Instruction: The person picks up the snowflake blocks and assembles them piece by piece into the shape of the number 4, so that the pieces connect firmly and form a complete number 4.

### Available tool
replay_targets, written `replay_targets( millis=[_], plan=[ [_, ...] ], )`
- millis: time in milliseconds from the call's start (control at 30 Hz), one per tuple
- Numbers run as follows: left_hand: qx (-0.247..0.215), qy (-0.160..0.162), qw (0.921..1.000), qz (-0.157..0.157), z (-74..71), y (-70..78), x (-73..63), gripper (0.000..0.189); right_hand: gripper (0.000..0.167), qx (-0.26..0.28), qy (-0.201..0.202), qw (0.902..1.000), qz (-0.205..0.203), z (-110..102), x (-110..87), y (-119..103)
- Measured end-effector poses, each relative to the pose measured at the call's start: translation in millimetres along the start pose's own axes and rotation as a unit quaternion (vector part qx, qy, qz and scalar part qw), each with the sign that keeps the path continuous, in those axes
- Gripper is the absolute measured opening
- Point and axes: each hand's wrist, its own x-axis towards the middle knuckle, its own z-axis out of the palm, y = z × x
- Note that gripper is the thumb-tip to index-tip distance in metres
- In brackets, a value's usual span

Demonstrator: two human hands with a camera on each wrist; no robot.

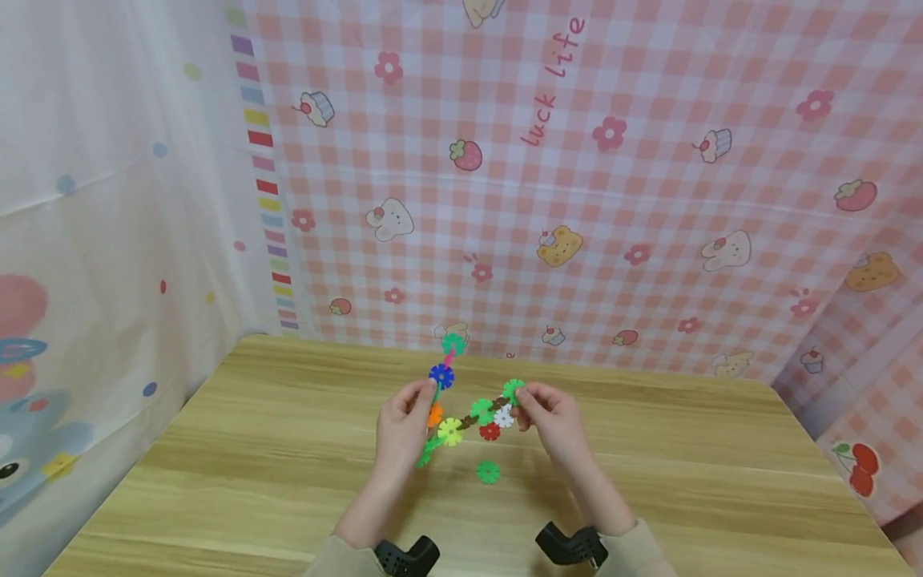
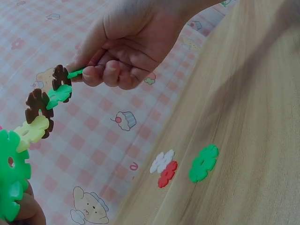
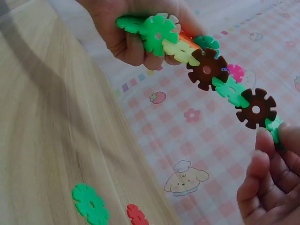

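Note:
Interlocking snowflake discs are joined in a chain that hangs between both hands. My left hand point(image 1: 400, 425) grips the chain's left part, around green, orange point(image 1: 434, 414) and yellow point(image 1: 450, 432) discs. A branch with a blue disc point(image 1: 441, 377), a pink one and a darker green disc point(image 1: 453, 344) rises beyond it. Toward the right, brown discs point(image 3: 207, 70) alternate with a green disc point(image 3: 230, 92). At that end my right hand point(image 1: 554, 417) pinches a green disc point(image 3: 273, 131) between thumb and fingertip, slotted against the last brown disc point(image 3: 256, 109). Fingers partly hide the left part.
On the wooden table point(image 1: 288, 481) lie a loose green disc point(image 1: 488, 472), a red disc point(image 2: 167, 174) and a white disc point(image 2: 162, 161), the last two side by side. A pink checked cloth point(image 1: 505, 200) hangs behind the table, and a white cloth point(image 1: 108, 240) at the left.

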Motion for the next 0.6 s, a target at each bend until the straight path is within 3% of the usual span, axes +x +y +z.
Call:
replay_targets(
  millis=[200, 433, 600],
  plan=[
    [-0.012, 0.018, 0.9997, -0.015, -1.7, 1.8, -0.3, 0.030, 0.019, 0.005, -0.004, 1.0000, -0.005, 8.2, -3.3, 1.4],
    [-0.012, 0.013, 0.9998, -0.006, -2.4, 4.9, 0.2, 0.029, 0.019, 0.030, 0.005, 0.9995, -0.007, 11.3, -4.1, 2.6],
    [-0.011, 0.002, 0.9999, -0.011, -3.0, 3.8, 1.4, 0.030, 0.019, 0.038, -0.036, 0.9984, 0.022, 3.3, -2.5, 0.9]
  ],
)
